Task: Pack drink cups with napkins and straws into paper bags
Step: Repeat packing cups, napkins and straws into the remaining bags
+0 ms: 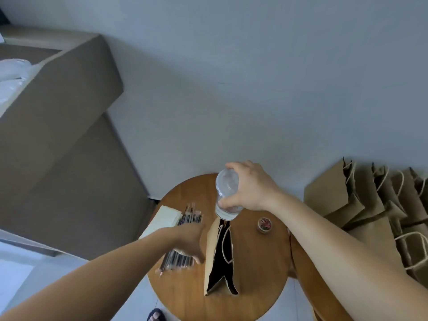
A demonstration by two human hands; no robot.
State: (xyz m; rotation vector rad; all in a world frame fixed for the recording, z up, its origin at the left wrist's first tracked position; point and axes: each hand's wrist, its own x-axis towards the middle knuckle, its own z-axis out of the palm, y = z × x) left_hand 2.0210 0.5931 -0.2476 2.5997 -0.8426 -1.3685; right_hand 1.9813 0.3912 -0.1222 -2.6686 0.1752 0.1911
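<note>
An open brown paper bag [212, 256] stands upright on the round wooden table [254, 274]. My right hand [251, 186] grips a clear plastic drink cup [225, 193] and holds it just above the bag's far opening. My left hand [187, 237] reaches over a bundle of wrapped straws [179, 260] left of the bag; its fingers are blurred near the bag's side. A stack of pale napkins [162, 218] lies beyond the straws.
A small round tub of rubber bands [264, 224] sits on the table right of the bag. Several standing paper bags [370, 205] line the wall at right. Large cardboard boxes [58, 112] rise on the left. A foot [156, 316] shows below the table.
</note>
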